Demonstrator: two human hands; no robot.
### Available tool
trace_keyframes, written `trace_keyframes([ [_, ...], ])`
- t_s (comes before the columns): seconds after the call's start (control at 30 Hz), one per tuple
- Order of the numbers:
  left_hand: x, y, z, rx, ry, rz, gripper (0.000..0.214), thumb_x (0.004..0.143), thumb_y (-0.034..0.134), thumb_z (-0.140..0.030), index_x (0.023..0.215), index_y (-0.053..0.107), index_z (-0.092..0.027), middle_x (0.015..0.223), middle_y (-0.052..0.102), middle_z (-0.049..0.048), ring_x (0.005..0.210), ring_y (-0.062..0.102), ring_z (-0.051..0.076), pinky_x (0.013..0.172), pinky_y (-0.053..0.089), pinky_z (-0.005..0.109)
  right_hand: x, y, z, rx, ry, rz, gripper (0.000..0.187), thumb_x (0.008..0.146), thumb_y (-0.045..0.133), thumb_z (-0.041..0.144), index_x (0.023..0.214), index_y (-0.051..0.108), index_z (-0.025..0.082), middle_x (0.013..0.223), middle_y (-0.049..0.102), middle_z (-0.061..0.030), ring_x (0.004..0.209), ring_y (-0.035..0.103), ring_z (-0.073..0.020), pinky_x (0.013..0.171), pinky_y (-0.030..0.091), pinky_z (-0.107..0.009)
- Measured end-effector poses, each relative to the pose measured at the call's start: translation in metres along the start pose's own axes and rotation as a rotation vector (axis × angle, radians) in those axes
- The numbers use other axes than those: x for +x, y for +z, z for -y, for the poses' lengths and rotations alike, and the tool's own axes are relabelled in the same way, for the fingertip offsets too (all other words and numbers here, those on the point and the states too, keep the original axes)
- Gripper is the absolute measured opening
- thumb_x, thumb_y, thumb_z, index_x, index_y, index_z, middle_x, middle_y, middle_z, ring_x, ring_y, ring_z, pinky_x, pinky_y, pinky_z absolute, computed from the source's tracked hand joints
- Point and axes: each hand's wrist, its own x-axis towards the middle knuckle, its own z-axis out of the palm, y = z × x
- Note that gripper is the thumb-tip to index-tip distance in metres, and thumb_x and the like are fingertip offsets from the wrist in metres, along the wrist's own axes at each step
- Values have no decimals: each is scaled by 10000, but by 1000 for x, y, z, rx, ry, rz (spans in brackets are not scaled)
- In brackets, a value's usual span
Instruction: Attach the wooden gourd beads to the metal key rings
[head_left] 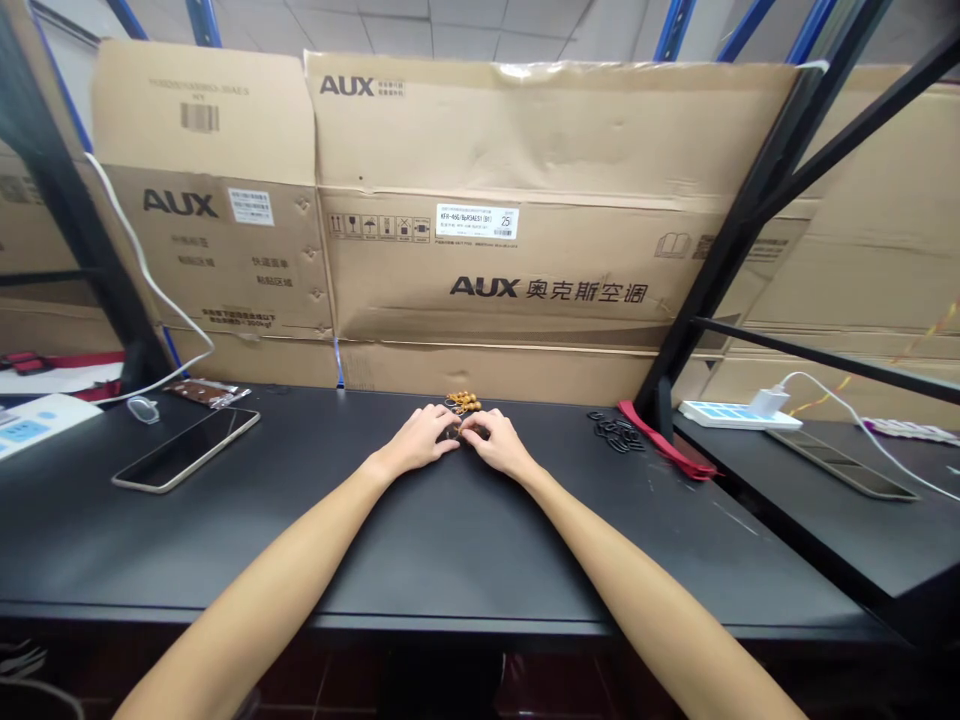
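Note:
Both hands meet near the back of the black table (465, 540). My left hand (420, 440) is curled, thumb and forefinger bent toward each other around a small item I cannot make out. Close beside it, my right hand (496, 442) pinches at the same spot, where a small ring-like shape and a bit of brown show between the fingers. Just behind the fingertips lies a small cluster of golden-brown bead-like pieces (465, 402), some seemingly with metal rings. The fingers hide part of what they hold.
To the right lie a pile of black loops (619, 433) and a red strap (667, 445). On the left are a phone (187, 450), a brown packet (202, 392), a white cable (154, 285) and a power strip (45, 422). Cardboard (405, 300) walls the back.

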Motion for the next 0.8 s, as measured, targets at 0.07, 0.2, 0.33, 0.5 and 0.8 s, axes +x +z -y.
trace_keyframes([
  [0.07, 1, -1, 0, 28, -3, -2, 244, 851, 567, -355, 1050, 575, -214, 1107, 581, 55, 1024, 517, 216, 899, 395, 353, 0, 0, 0, 3, -4, 5, 117, 837, 536, 271, 813, 646, 240, 831, 661, -1, 829, 496, -177, 781, 362, -307],
  [0.2, 1, -1, -1, 79, -38, -22, 237, 854, 555, -401, 951, 599, -189, 1056, 600, 65, 993, 526, 226, 876, 394, 368, 0, 0, 0, 4, -7, 12, 113, 834, 544, 277, 822, 651, 243, 864, 666, -1, 867, 502, -180, 799, 364, -311],
  [0.33, 2, 1, 0, 68, -58, -21, 302, 848, 541, -467, 907, 620, -182, 1046, 605, 68, 989, 530, 234, 869, 393, 376, 0, 1, -2, -8, -19, 12, 114, 834, 547, 276, 821, 656, 246, 863, 669, -3, 879, 500, -184, 819, 358, -323],
  [0.5, 3, 0, 4, 12, -106, -24, 386, 870, 471, -509, 789, 653, -179, 1033, 618, 74, 970, 538, 228, 884, 397, 376, 0, 0, -2, -23, -43, 11, 107, 830, 551, 261, 831, 657, 248, 880, 671, -6, 890, 496, -185, 819, 356, -329],
  [0.8, 0, -12, 23, 0, -221, -78, 318, 807, 551, -486, 883, 651, -194, 1010, 625, 64, 968, 555, 234, 885, 424, 376, 1, -4, -3, -79, 82, -146, 123, 828, 519, 267, 806, 634, 231, 811, 661, -16, 832, 487, -199, 789, 341, -337],
])
